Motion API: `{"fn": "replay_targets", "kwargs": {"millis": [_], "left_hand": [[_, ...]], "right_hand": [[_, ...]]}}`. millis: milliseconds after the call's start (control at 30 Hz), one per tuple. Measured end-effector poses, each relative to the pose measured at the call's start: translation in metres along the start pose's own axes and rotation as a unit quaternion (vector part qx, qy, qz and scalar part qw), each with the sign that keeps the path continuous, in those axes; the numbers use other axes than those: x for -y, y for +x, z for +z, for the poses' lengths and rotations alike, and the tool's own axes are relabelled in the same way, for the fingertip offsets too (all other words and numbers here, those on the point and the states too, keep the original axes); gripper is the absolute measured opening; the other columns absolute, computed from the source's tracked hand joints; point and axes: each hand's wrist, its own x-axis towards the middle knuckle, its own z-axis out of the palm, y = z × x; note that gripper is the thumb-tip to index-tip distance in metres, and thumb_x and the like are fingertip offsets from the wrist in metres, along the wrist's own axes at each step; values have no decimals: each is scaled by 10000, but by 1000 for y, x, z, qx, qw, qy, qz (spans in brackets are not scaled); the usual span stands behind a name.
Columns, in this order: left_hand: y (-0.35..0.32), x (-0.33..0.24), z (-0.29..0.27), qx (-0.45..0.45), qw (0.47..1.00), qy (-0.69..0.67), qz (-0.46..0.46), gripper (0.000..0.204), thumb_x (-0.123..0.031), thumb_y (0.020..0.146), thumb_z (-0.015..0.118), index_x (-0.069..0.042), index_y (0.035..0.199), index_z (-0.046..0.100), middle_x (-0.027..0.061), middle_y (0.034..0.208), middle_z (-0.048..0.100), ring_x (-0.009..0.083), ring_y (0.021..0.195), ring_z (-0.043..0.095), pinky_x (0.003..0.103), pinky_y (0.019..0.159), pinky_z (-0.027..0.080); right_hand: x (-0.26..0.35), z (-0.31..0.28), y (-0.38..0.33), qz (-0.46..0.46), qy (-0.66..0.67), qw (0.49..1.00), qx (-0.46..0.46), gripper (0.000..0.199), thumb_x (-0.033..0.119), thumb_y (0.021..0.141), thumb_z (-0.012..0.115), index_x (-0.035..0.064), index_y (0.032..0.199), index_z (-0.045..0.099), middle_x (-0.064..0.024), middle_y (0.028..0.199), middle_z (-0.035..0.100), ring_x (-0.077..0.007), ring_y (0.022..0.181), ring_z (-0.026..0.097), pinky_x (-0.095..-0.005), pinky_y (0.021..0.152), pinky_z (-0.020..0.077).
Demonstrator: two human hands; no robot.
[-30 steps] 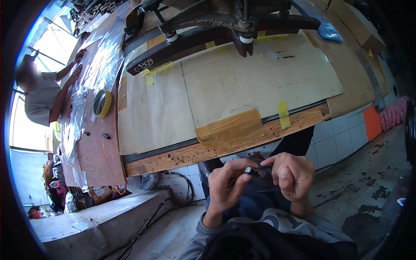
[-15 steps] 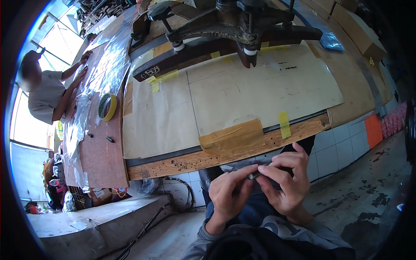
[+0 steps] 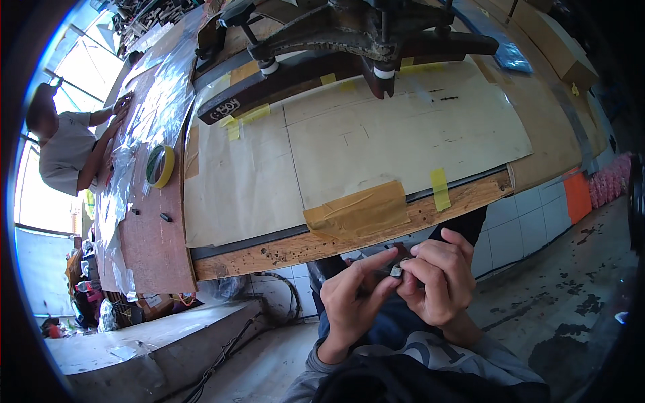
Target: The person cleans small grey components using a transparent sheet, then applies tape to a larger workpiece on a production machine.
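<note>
Low in front of my lap, just off the near edge of the bench, both my hands meet at a small pale, metallic-looking piece point(image 3: 396, 271). My right hand point(image 3: 440, 279) pinches it between thumb and curled fingers. The thumb of my left hand point(image 3: 353, 292) touches its lower end, while the left index finger stretches along above it. Fingers cover much of the piece, and its exact kind cannot be made out. Beyond my hands is the bench's wooden front edge point(image 3: 269, 260), with a sheet of pale paper point(image 3: 376, 151) spread behind it.
A heavy dark metal frame point(image 3: 336, 37) spans the far side of the paper. Brown tape point(image 3: 357, 209) and yellow tape point(image 3: 440, 190) stick to the front edge. A yellow tape roll point(image 3: 161, 166) and small black pieces point(image 3: 166, 217) lie left. Another person point(image 3: 70, 144) works there over clear plastic film point(image 3: 158, 87).
My left index finger has lifted away from its thumb, and more of the small piece shows between my hands. The view has shifted slightly.
</note>
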Motion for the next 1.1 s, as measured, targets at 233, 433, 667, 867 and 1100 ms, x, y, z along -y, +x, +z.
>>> {"fn": "replay_targets", "kwargs": {"millis": [233, 433, 667, 867, 1100], "left_hand": [[0, -1, -5, 25, 999, 19, -8, 230, 30, 681, 652, 2, 907, 624, 12, 560, 519, 55, 445, 422, 188, 455, 362], [-2, 3, -4, 34, 998, -33, -46, 175, 57, 685, 589, -6, 847, 608, 7, 512, 480, 51, 443, 425, 182, 459, 355], [-1, 9, 1, 26, 979, -197, -49, 176, 106, 719, 424, 35, 819, 550, 60, 711, 590, 77, 648, 555, 181, 607, 435], [0, 3, 0, 11, 964, -250, -93, 149, 60, 758, 411, 42, 820, 546, 57, 723, 586, 62, 635, 530, 175, 585, 420], [-5, 11, -1, 24, 996, -86, -1, 124, 39, 727, 495, 21, 823, 571, 49, 633, 573, 58, 480, 462, 191, 467, 376]], "right_hand": [[-1, 5, -1, 15, 61, 998, 10, 44, 65, 768, 561, 23, 780, 552, -73, 739, 561, -192, 656, 565, -392, 759, 470], [-5, 5, -1, 75, 169, 982, 38, 48, 65, 746, 553, 25, 742, 526, -70, 695, 554, -182, 651, 562, -416, 814, 458], [-1, 1, 2, 136, 265, 953, 50, 75, 83, 756, 528, 31, 715, 493, -67, 649, 519, -168, 613, 530, -434, 864, 433], [-10, 0, -4, 144, 353, 921, 77, 168, 79, 790, 538, 10, 649, 476, -80, 635, 487, -199, 604, 523, -435, 848, 434], [-5, -10, 3, 140, 332, 925, 119, 290, 219, 706, 728, 8, 760, 537, -85, 712, 544, -208, 631, 560, -333, 715, 467]]}}
